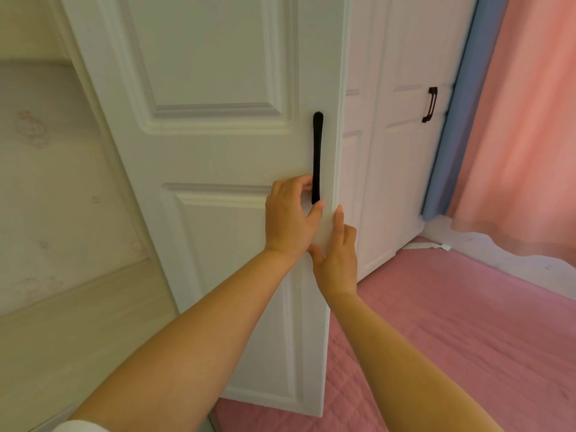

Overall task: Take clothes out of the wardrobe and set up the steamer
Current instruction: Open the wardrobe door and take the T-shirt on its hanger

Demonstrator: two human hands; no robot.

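Observation:
A white panelled wardrobe door (218, 151) fills the middle of the head view, swung partly out toward me. A long black handle (317, 145) runs upright near its right edge. My left hand (288, 216) is curled around the lower end of that handle, fingers behind the bar. My right hand (338, 254) lies flat with fingers straight against the door's free edge, just below and right of the left hand. No clothes and no steamer are in view; the wardrobe's inside is hidden by the door.
Further right stands another white wardrobe door (402, 145) with a dark handle (430, 104). A blue curtain (458, 113) and a pink curtain (523, 135) hang at the right. Pink quilted bedding (452, 338) covers the lower right. A pale wall (46, 182) is at the left.

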